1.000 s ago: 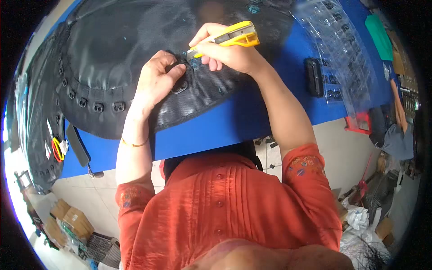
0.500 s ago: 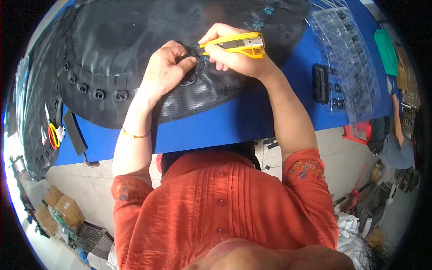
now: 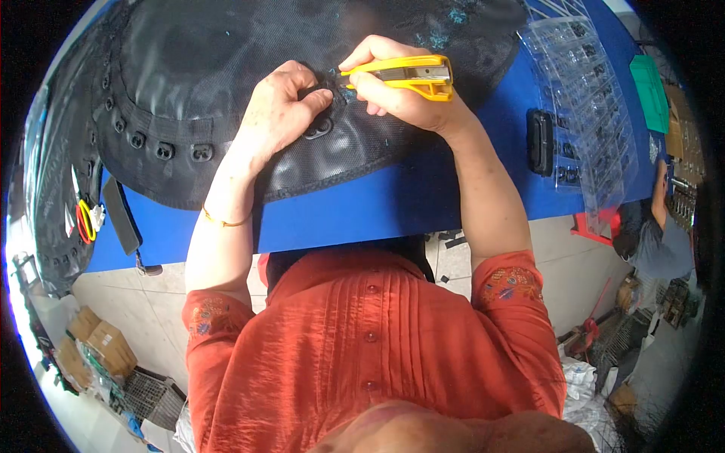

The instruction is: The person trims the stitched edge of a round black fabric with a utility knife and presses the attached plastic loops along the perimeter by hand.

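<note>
Gripping yellow cutter by its handle, right hand, upper centre of frame | left hand pinching black mesh piece on blue table, upper left to centre | mesh seems light, soft, maybe slippery; better to hold it flat beside black fitting

Yellow cutter, its tip too small to make out against black mesh
The right hand hides part of the cutter's front; the left hand covers the mesh beneath it. The mesh runs past the top edge. Teal flecks and dark pieces in the clear packaging are too small to identify; the second person at far right is blurred.
</note>
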A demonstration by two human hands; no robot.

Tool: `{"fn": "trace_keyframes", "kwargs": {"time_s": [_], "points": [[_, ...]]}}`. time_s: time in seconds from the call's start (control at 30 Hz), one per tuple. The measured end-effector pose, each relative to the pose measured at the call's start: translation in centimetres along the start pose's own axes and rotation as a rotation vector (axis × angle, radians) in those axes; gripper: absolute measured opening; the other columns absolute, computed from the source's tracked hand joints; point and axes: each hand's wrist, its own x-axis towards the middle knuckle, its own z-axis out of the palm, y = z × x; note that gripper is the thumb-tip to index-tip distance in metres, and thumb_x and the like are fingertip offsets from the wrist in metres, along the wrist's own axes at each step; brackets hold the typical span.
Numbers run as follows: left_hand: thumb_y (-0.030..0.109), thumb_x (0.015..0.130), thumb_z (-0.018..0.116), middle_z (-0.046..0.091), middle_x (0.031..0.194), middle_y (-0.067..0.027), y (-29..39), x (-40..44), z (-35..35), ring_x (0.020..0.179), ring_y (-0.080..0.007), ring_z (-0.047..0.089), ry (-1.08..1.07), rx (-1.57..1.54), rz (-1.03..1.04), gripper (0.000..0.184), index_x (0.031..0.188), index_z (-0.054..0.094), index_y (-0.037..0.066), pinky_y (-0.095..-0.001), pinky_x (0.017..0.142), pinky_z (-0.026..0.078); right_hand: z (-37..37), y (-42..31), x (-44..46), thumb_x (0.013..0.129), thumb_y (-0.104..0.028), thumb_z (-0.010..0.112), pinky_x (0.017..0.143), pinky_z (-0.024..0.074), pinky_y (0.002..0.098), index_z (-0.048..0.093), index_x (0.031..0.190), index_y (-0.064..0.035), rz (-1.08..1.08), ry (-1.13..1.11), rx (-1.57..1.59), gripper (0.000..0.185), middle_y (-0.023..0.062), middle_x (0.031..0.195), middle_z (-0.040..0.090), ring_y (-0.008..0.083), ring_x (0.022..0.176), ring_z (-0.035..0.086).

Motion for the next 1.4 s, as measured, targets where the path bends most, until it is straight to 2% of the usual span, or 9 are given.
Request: {"fn": "trace_keyframes", "kwargs": {"time_s": [0.57, 0.7, 0.77, 0.83, 1.0, 1.07, 1.17, 1.23, 1.4], "points": [[0.021, 0.087, 0.076, 0.069, 0.093, -0.0134, -0.4, 0.1, 0.1, 0.081, -0.0244, 0.069, -0.002, -0.017, -0.075, 0.024, 0.091, 0.069, -0.002, -0.0360, 0.075, 0.053, -0.4, 0.1, -0.3, 0.091, -0.017, 0.068, 0.060, 0.0544, 0.0279, 0.066, 0.101, -0.0075, 0.017, -0.060, -0.036, 0.014, 0.0034, 0.078, 0.067, 0.0126, 0.063, 0.067], [0.021, 0.087, 0.075, 0.068, 0.095, -0.0122, -0.6, 0.1, 0.0, 0.084, -0.0251, 0.069, -0.009, 0.007, -0.024, 0.024, 0.090, 0.069, -0.002, -0.0358, 0.077, 0.053, -0.8, 0.0, -0.2, 0.090, -0.017, 0.067, 0.059, 0.0541, 0.0282, 0.066, 0.101, -0.0078, 0.058, -0.074, -0.037, 0.014, 0.0036, 0.078, 0.067, 0.0125, 0.062, 0.066], [0.021, 0.087, 0.075, 0.068, 0.095, -0.0117, -0.4, 0.1, 0.0, 0.084, -0.0253, 0.068, -0.004, 0.000, -0.006, 0.024, 0.089, 0.069, -0.002, -0.0359, 0.077, 0.052, -1.0, 0.1, 0.0, 0.092, -0.013, 0.061, 0.060, 0.0555, 0.0261, 0.065, 0.109, -0.0059, 0.016, -0.145, -0.095, 0.019, 0.0057, 0.085, 0.069, 0.0104, 0.068, 0.067], [0.017, 0.087, 0.075, 0.064, 0.096, -0.0103, 0.0, 0.0, 0.0, 0.090, -0.0224, 0.064, -0.012, -0.015, -0.041, 0.025, 0.089, 0.065, -0.006, -0.0319, 0.082, 0.048, -1.1, -0.1, -0.1, 0.092, -0.013, 0.061, 0.060, 0.0554, 0.0259, 0.065, 0.109, -0.0058, 0.054, -0.151, -0.090, 0.019, 0.0055, 0.085, 0.069, 0.0103, 0.068, 0.067], [0.017, 0.087, 0.074, 0.066, 0.098, -0.0109, 0.1, 0.2, -0.3, 0.090, -0.0253, 0.066, -0.037, -0.003, -0.033, 0.022, 0.091, 0.068, -0.005, -0.0334, 0.082, 0.050, -1.3, 0.0, 0.0, 0.092, -0.014, 0.061, 0.060, 0.0552, 0.0257, 0.065, 0.108, -0.0058, 0.128, -0.168, -0.056, 0.019, 0.0053, 0.084, 0.070, 0.0100, 0.067, 0.067], [0.017, 0.086, 0.073, 0.067, 0.099, -0.0117, 0.0, 0.3, -0.4, 0.090, -0.0276, 0.067, -0.047, -0.009, -0.042, 0.022, 0.093, 0.070, -0.004, -0.0351, 0.082, 0.051, -1.1, 0.3, 0.0, 0.088, -0.021, 0.066, 0.055, 0.0527, 0.0267, 0.067, 0.100, -0.0087, 0.097, -0.118, -0.009, 0.018, 0.0021, 0.076, 0.066, 0.0106, 0.060, 0.064], [0.016, 0.086, 0.072, 0.067, 0.100, -0.0118, 0.0, 0.2, -0.4, 0.091, -0.0277, 0.067, -0.046, -0.007, -0.027, 0.022, 0.094, 0.070, -0.004, -0.0351, 0.082, 0.051, -1.3, -0.1, 0.0, 0.090, -0.014, 0.061, 0.056, 0.0534, 0.0248, 0.067, 0.105, -0.0063, 0.116, -0.146, -0.030, 0.018, 0.0051, 0.080, 0.068, 0.0094, 0.062, 0.064], [0.013, 0.086, 0.073, 0.063, 0.097, -0.0094, 0.1, 0.2, -0.6, 0.094, -0.0210, 0.063, -0.063, -0.074, -0.055, 0.019, 0.089, 0.065, -0.005, -0.0308, 0.086, 0.047, -1.8, -0.3, -0.2, 0.089, -0.014, 0.062, 0.054, 0.0524, 0.0248, 0.067, 0.102, -0.0067, 0.273, -0.294, -0.009, 0.016, 0.0042, 0.076, 0.066, 0.0094, 0.059, 0.063], [0.012, 0.086, 0.072, 0.064, 0.098, -0.0087, -0.3, 0.4, -0.6, 0.094, -0.0198, 0.063, -0.087, -0.045, -0.032, 0.019, 0.088, 0.065, -0.005, -0.0297, 0.087, 0.047, -1.6, 0.0, -0.2, 0.088, -0.016, 0.065, 0.052, 0.0502, 0.0238, 0.067, 0.097, -0.0055, 0.219, -0.245, -0.003, 0.014, 0.0035, 0.074, 0.065, 0.0091, 0.060, 0.061]]}}
